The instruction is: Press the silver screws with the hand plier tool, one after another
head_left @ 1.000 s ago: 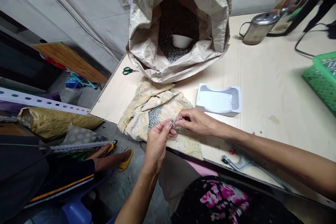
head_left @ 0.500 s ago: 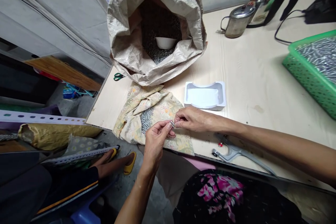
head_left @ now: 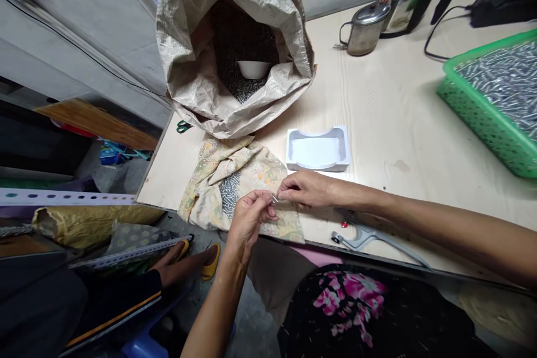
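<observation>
Over the flowered cloth (head_left: 262,165), my left hand (head_left: 250,215) pinches a few small shiny metal rods (head_left: 274,198) between thumb and fingers. My right hand (head_left: 305,189) is closed in a pinch right beside them, its fingertips at the rods' ends; whether it grips one is too small to tell. A pile of similar small metal rods (head_left: 230,196) lies in a fold of the cloth, left of my hands. Just beyond my right hand sits a pale plastic tray (head_left: 319,166) with low sides.
A big woven sack (head_left: 235,117) holds dark metal pieces and a white bowl (head_left: 254,70). Scissors (head_left: 183,126) lie left. On the right are a green basket (head_left: 478,126) of metal rods, a metal cup (head_left: 363,33) and a grey metal tool (head_left: 369,235). Another person's foot (head_left: 210,257) shows below.
The view has shifted slightly, so the tabletop things sit further left. My hands stay together over the cloth, and the rods in my left fingers now point outward more visibly.
</observation>
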`<state>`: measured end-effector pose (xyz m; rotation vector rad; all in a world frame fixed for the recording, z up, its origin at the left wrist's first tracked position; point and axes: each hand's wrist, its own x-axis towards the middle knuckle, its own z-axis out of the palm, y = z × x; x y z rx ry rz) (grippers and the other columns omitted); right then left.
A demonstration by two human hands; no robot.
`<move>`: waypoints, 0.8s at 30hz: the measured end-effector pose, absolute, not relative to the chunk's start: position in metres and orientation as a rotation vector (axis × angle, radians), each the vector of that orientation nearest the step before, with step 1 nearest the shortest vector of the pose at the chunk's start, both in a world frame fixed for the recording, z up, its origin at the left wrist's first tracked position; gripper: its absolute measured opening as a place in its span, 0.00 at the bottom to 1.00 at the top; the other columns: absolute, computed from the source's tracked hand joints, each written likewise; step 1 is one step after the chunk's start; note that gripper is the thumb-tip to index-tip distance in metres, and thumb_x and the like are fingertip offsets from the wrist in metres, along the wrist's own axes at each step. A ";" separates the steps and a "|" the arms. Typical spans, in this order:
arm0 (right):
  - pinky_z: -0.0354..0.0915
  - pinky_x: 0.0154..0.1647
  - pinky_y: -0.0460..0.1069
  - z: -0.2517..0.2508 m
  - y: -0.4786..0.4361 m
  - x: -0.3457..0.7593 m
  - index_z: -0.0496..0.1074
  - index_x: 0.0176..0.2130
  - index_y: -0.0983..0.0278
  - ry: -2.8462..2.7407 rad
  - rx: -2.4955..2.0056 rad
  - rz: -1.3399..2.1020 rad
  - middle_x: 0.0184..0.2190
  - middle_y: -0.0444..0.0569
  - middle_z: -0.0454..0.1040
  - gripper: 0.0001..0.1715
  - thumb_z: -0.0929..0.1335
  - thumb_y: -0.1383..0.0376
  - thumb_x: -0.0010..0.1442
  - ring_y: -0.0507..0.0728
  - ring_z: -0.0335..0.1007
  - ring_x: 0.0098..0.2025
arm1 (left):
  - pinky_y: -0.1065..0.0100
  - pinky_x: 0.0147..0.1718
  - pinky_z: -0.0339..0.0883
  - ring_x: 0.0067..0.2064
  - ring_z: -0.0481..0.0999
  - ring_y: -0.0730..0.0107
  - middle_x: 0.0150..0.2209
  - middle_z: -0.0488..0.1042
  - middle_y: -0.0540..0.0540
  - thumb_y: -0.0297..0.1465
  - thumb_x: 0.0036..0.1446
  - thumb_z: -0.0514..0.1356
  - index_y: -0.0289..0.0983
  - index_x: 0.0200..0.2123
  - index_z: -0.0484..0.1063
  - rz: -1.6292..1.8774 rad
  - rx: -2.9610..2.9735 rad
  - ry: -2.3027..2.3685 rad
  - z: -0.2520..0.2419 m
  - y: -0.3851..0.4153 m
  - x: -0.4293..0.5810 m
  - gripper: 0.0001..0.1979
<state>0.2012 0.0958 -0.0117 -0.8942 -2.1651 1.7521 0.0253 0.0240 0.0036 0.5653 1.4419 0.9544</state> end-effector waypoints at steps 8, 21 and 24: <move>0.54 0.20 0.44 -0.011 0.084 0.212 0.73 0.39 0.67 -1.821 -0.960 2.079 0.17 0.38 0.63 0.14 0.64 0.59 0.63 0.47 0.58 0.18 | 0.75 0.22 0.70 0.22 0.70 0.79 0.22 0.73 0.51 0.36 0.34 0.75 0.31 0.27 0.75 1.011 0.481 1.397 0.000 0.025 0.031 0.19; 0.53 0.17 0.42 -0.004 0.078 0.235 0.67 0.31 0.64 -1.529 -1.105 2.052 0.18 0.38 0.65 0.10 0.67 0.61 0.61 0.46 0.59 0.17 | 0.74 0.24 0.67 0.22 0.69 0.79 0.20 0.73 0.51 0.37 0.36 0.75 0.31 0.29 0.79 0.992 0.662 1.364 0.014 0.037 0.065 0.18; 0.53 0.17 0.42 -0.007 0.076 0.242 0.67 0.30 0.64 -1.519 -1.104 2.039 0.18 0.38 0.64 0.11 0.67 0.60 0.61 0.46 0.59 0.17 | 0.73 0.26 0.69 0.24 0.71 0.77 0.23 0.76 0.49 0.38 0.36 0.76 0.31 0.32 0.80 0.990 0.690 1.351 0.015 0.033 0.071 0.21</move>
